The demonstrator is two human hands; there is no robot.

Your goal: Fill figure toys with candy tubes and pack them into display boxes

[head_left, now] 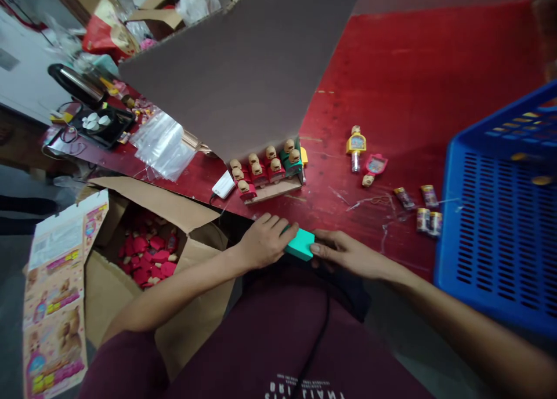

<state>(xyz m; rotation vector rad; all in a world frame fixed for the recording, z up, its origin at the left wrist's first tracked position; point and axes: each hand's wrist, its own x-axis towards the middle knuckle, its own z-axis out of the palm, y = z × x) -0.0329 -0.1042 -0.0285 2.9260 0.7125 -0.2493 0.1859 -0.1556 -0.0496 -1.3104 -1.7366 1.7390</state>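
A teal block-shaped piece (300, 244) is held between my two hands, just off the table's front edge. My left hand (266, 240) wraps its fingers round the left end. My right hand (342, 253) pinches the right end with thumb and fingers. Beyond them stands an open display box (276, 191) with a tall grey back, holding several red pieces with tan bear heads and green ones at its right end. A yellow toy (356, 144) and a red toy (375, 164) lie on the red table (413, 68).
A blue crate (500, 242) stands at the right, beside several small dark-labelled tubes (429, 196). At the left, an open carton (191, 260) holds red pieces. A white device (223, 185), plastic bags (163, 144) and a kettle (78, 86) are on the table.
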